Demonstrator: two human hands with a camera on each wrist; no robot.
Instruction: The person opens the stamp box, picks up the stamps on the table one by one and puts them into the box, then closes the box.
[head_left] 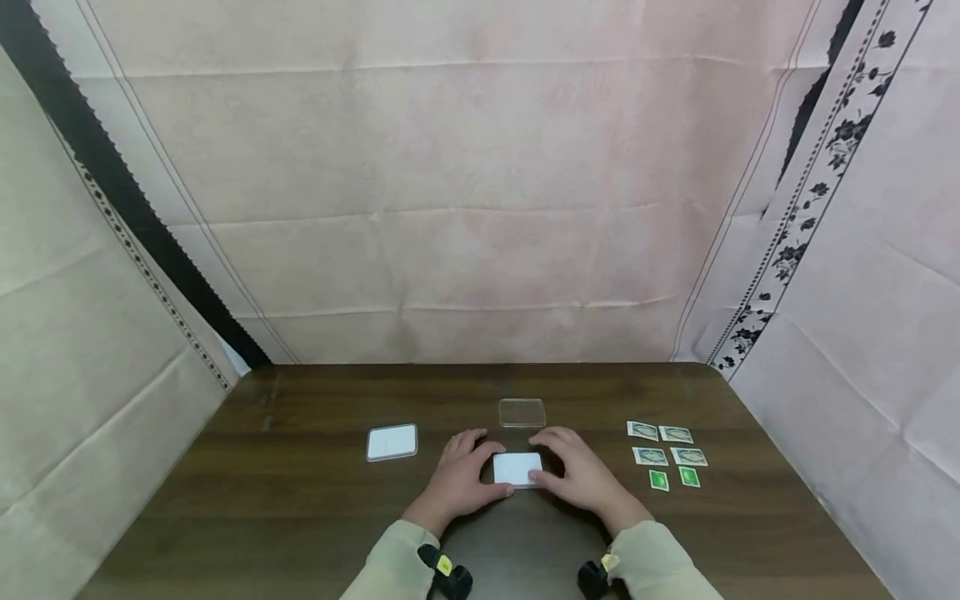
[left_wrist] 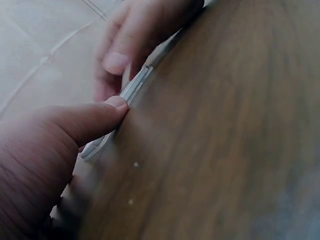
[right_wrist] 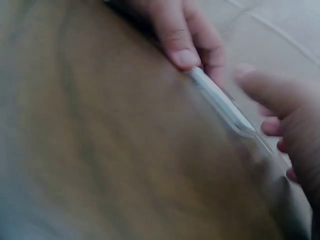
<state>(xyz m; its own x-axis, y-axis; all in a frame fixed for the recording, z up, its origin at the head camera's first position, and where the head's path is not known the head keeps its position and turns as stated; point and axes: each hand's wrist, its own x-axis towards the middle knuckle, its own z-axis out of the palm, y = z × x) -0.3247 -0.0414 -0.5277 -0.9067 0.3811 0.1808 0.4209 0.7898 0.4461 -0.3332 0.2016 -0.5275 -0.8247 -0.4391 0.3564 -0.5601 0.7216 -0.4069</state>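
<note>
On the table in front of me lies a flat clear case with a white top [head_left: 516,469], apparently a stack of white cards [right_wrist: 222,100] in a see-through tray. My left hand [head_left: 467,477] grips its left end, thumb on the near edge and fingers round the far side. My right hand [head_left: 581,473] hovers over the right end, thumb stretched toward the top near corner. In the right wrist view the right thumb [right_wrist: 267,92] stands apart from the case; its fingers are partly hidden.
A clear empty lid or tray [head_left: 522,412] lies just behind the hands. To the left is a similar white-topped case [head_left: 392,442]. At the right, several blue-green printed cards [head_left: 649,457] and two small green cards [head_left: 658,480] lie in rows on the wooden table [head_left: 300,500].
</note>
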